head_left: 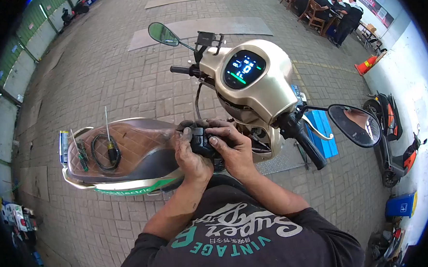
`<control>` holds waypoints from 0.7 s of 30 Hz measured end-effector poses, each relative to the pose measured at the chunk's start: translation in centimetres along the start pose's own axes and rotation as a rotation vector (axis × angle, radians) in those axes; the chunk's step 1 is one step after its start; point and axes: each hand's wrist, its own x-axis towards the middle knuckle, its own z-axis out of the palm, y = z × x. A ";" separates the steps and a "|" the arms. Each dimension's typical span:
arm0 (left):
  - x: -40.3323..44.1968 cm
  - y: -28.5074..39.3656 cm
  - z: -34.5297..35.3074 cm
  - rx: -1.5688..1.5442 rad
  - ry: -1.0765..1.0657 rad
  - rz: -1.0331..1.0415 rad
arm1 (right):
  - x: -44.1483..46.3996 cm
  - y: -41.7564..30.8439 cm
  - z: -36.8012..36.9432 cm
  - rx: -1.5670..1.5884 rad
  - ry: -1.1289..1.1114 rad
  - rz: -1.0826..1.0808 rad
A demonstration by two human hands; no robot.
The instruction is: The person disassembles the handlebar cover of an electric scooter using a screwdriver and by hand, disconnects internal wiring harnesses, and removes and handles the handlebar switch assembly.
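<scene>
A small black plastic housing [201, 143] is held up in front of my shirt, close to the front end of the scooter seat [139, 143]. My left hand [191, 159] grips its left side, fingers curled round the back and thumb on its face. On the other side my right hand [234, 149] holds it between thumb and fingers. Dark grime covers the fingertips of both hands. What exactly the housing belongs to cannot be made out. Just ahead stands the gold scooter's front cowl [272, 89], its dashboard [243, 69] lit.
On the rear seat lie a screwdriver [111, 151], a green-handled tool [82, 157] and a black cable loop [95, 159]; a spray can [63, 147] stands behind. The right mirror [354, 125] and handgrip [309, 148] jut out near my right arm. A blue box [322, 135] sits beyond. People [348, 17] gather at back right.
</scene>
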 end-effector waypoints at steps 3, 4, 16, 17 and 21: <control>-0.8 0.2 -1.2 0.345 -0.015 0.027 | -0.9 1.1 -0.1 -0.016 0.040 0.073; -0.9 0.6 -1.3 0.397 -0.043 -0.007 | -1.1 1.6 -0.3 -0.017 0.028 0.081; 3.2 8.8 -4.2 -0.134 -0.103 -1.138 | -0.2 -1.8 3.5 -0.629 -0.332 -0.236; 3.4 8.8 -4.9 -0.136 -0.126 -1.144 | 0.1 -1.9 4.0 -0.725 -0.369 -0.289; 4.6 9.5 -7.1 -0.153 -0.137 -1.241 | 0.0 -1.0 5.7 -0.756 -0.300 -0.191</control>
